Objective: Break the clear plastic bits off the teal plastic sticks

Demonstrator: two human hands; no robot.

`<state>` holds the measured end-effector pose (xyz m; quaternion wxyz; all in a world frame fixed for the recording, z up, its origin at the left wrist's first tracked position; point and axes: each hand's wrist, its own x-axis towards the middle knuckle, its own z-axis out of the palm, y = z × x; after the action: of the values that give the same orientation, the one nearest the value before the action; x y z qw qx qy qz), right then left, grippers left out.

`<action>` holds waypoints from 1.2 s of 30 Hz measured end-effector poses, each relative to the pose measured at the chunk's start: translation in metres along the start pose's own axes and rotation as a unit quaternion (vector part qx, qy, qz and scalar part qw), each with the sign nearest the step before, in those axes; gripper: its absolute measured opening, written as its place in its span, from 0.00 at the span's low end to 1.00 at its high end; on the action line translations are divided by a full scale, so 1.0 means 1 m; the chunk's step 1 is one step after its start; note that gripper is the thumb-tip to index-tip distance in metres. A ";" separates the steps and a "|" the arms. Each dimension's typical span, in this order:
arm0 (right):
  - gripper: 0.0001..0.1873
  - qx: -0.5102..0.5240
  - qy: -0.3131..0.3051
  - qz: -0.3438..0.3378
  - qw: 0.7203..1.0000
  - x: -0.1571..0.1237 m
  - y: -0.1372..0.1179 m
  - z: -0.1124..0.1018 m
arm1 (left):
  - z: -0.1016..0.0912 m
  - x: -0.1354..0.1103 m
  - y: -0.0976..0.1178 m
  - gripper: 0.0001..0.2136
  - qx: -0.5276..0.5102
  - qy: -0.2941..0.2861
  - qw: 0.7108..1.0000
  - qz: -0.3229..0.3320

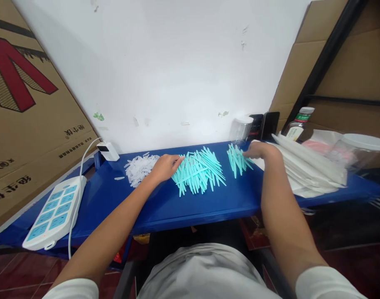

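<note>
A large heap of thin, pointed turquoise plastic sticks (197, 172) lies mid-table. My left hand (166, 167) is at its left edge, fingers curled together and thumb pointing to the sticks; what they hold, if anything, is hidden. Left of that hand, partly covered by it, spreads a pile of small whitish translucent pieces (139, 169). My right hand (256, 149) reaches the right side of a smaller heap of turquoise sticks (237, 160). Its fingers are closed at the sticks, and I cannot make out anything between them.
The blue table (183, 207) stands against a white wall. On the left are a power strip (54, 214) and a white charger (108, 151) with a cable. A clear jar (241, 129), white flat bags (308, 170), a bottle (298, 123) and a white-lidded tub (366, 142) sit to the right.
</note>
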<state>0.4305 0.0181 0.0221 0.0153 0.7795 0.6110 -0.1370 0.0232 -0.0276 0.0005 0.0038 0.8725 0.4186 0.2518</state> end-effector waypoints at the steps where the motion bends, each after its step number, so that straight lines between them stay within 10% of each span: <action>1: 0.18 0.001 -0.016 0.010 1.000 -0.002 0.002 0.000 | 0.000 0.000 0.000 0.23 0.001 -0.002 1.000 -0.001; 5: 0.35 0.009 0.066 0.040 0.997 -0.006 -0.014 0.005 | 0.002 0.000 -0.001 0.23 0.003 -0.005 1.000 -0.002; 10: 0.47 -0.029 0.018 0.019 0.999 -0.010 -0.038 0.015 | 0.001 0.001 0.001 0.23 -0.001 -0.008 1.000 -0.001; 24: 0.36 -0.038 0.079 0.058 0.994 0.015 -0.008 0.023 | 0.000 0.000 0.000 0.23 -0.014 -0.002 1.000 -0.003; 30: 0.30 -0.058 0.140 -0.061 0.987 0.025 -0.032 0.036 | 0.002 0.001 0.000 0.25 -0.081 0.013 0.996 -0.016; 36: 0.17 -0.022 0.197 -0.044 0.979 0.022 -0.047 0.041 | 0.004 0.006 0.000 0.29 -0.405 -0.018 0.895 -0.185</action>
<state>0.3822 0.0432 -0.0156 -0.0941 0.7633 0.6383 0.0326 0.0278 -0.0222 0.0000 0.4106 0.7069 0.4342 0.3784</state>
